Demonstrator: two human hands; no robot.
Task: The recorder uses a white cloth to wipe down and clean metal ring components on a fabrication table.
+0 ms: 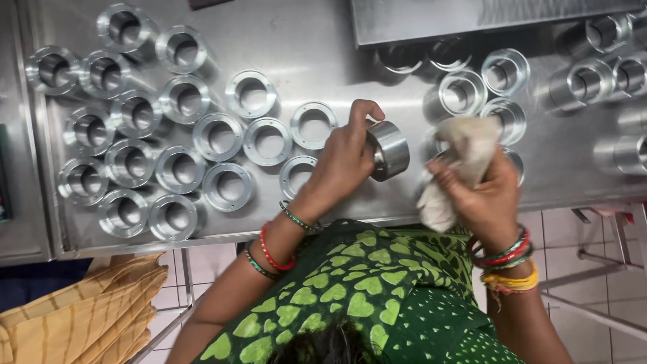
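My left hand (340,165) grips a short shiny metal cylinder ring (389,149), held on its side just above the steel table (323,47). To its right, my right hand (482,195) is closed on a crumpled off-white cloth (465,152), which hangs close to the ring without clearly touching it. Both wrists carry coloured bangles. Beneath the cloth another metal ring (515,165) is partly hidden.
Several similar metal rings stand in rows on the table's left (182,168), with more at the back right (502,71) and far right (630,152). A steel box edge (472,20) overhangs the back. A yellow striped cloth (81,317) lies at lower left, and a metal frame (593,276) stands over tiled floor at right.
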